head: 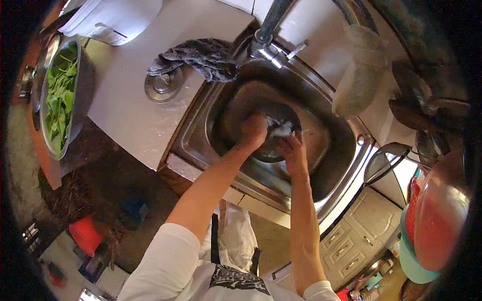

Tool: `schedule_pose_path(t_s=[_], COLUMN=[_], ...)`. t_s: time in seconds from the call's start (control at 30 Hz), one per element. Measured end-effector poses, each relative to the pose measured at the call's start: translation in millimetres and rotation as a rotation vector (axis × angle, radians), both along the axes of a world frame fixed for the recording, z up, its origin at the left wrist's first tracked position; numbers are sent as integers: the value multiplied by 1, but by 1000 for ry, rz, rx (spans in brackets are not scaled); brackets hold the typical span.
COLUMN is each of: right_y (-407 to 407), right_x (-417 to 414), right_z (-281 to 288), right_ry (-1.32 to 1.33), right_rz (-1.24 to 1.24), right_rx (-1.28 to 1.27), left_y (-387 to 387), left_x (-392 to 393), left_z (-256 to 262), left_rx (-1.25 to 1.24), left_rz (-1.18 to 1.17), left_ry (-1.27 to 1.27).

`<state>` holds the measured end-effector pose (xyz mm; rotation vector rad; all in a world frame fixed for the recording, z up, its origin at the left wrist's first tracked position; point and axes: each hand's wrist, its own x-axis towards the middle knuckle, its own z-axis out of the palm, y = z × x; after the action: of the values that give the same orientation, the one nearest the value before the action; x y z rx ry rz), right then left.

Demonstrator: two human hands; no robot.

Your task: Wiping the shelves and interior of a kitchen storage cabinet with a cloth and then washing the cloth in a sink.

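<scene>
A dark round pan or bowl [270, 150] sits in the stainless steel sink [320, 188], with blurred whitish matter, perhaps suds or a scrubber, inside it. My left hand [254, 129] is curled at the left part of this vessel; its fingers are turned away, so its grip is hidden. Over the lower right part of the vessel, my right hand [292, 148] has its fingers spread, blurred by motion. Beyond the hands stands the metal faucet [265, 49]. A dark wet cloth [199, 56] lies on the counter's edge, partly beside a round glass lid with a knob [162, 87].
On the white counter [128, 86] stands a white plastic bucket [113, 22]. A bowl of green leaves [60, 101] is at the far left. Hanging utensils, a mesh strainer [386, 163] and red and turquoise plastic baskets [418, 259] are at the right.
</scene>
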<state>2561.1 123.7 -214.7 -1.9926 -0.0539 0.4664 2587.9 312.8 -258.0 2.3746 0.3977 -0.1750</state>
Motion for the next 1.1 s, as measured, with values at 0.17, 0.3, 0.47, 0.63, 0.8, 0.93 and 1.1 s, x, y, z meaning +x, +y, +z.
schedule_pose_path(t_s=[0.17, 0.3, 0.47, 0.63, 0.8, 0.93, 1.1], right_y=[89, 3, 37, 67, 29, 42, 22], right_x=[1, -5, 12, 4, 12, 14, -14], right_z=[-7, -23, 26, 65, 49, 5, 14], right_ry=[948, 876, 830, 795, 225, 952, 844], right_rz=[-555, -251, -509, -687, -196, -498, -514], right_rx=[1036, 1357, 964, 652, 216, 901, 832], left_y=[-6, -67, -64, -15, 1, -23, -72], left_x=[-28, -32, -28, 8, -6, -9, -40], left_z=[16, 127, 139, 95, 32, 38, 124], left_rx=[-139, -539, -277, -202, 24, -178, -470], left_rz=[-42, -254, -318, -146, -56, -181, -411], left_ry=[-9, -165, -300, -201, -105, 57, -77])
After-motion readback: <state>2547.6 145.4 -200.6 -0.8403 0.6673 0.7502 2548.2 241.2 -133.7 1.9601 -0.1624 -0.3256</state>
